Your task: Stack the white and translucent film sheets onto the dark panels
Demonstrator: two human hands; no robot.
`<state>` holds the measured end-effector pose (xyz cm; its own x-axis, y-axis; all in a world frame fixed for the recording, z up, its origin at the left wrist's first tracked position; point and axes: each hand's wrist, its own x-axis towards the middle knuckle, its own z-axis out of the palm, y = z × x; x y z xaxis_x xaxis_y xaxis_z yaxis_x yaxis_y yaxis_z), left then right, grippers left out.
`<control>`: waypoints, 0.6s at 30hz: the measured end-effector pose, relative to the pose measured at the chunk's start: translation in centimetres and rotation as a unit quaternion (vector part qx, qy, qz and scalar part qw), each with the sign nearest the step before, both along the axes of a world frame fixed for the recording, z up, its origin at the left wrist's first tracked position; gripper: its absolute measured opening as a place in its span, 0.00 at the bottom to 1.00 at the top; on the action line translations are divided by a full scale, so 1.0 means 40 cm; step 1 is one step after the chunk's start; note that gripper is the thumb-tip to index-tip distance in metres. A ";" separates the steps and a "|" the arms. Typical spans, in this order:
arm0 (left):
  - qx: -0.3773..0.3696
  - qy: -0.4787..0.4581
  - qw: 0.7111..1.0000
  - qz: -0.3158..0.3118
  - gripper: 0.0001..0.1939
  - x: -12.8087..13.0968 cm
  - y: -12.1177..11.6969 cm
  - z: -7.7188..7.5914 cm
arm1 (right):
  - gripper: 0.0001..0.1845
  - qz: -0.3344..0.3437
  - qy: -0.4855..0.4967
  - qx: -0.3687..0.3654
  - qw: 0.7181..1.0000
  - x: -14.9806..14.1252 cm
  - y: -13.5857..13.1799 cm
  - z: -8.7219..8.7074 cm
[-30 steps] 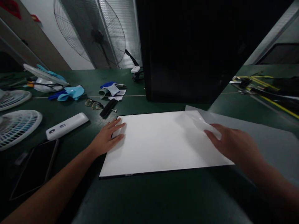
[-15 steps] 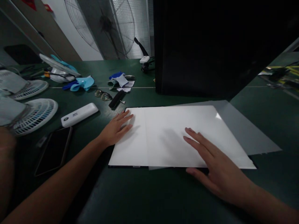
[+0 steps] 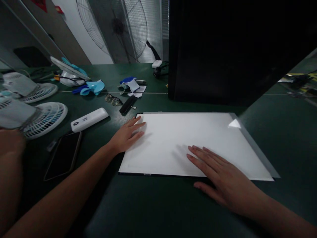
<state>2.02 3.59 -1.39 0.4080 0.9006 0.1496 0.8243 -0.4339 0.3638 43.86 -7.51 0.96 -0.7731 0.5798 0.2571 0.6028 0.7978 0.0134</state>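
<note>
A flat white panel (image 3: pixel 170 142) with a dark edge lies on the green table. A translucent sheet (image 3: pixel 257 150) lies over it, and a strip of it sticks out past the panel's right side. My left hand (image 3: pixel 127 135) rests with spread fingers at the panel's left edge. Over the panel's front right part is my right hand (image 3: pixel 220 177), fingers stretched out and thumb apart, casting a shadow on the white surface. Whether its fingertips touch the sheet I cannot tell. Neither hand grips anything.
A large black screen-like block (image 3: pixel 210 53) stands behind the panel. To the left are a phone (image 3: pixel 64 153), a white oblong device (image 3: pixel 89 119), glasses (image 3: pixel 113 99), a black case (image 3: pixel 128 104) and small white fans (image 3: pixel 44 119). Another person's blurred arm (image 3: pixel 11 165) shows far left.
The translucent sheet has slid left and turned, so its edges run closer to the panel's. My right hand has moved left with it. My left hand stays at the panel's left edge.
</note>
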 end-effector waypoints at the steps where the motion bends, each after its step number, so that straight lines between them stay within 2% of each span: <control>1: 0.003 0.000 1.000 0.004 0.42 0.002 0.000 0.001 | 0.34 -0.024 0.003 0.011 1.000 0.005 0.005 -0.006; 4: 0.015 -0.013 1.000 0.022 0.41 0.007 0.001 0.001 | 0.32 -0.061 0.004 0.014 0.998 0.025 0.018 -0.023; 9: 0.007 -0.090 0.991 0.098 0.35 0.004 0.007 0.002 | 0.35 -0.034 -0.019 -0.031 0.999 0.029 0.017 -0.018; 14: 0.018 -0.097 0.982 0.161 0.27 -0.011 0.022 -0.004 | 0.37 -0.024 -0.023 -0.050 0.998 0.019 0.014 -0.005; 18: 0.013 -0.105 0.979 0.175 0.31 -0.018 0.034 -0.013 | 0.33 -0.023 -0.019 -0.059 0.998 0.018 0.013 -0.009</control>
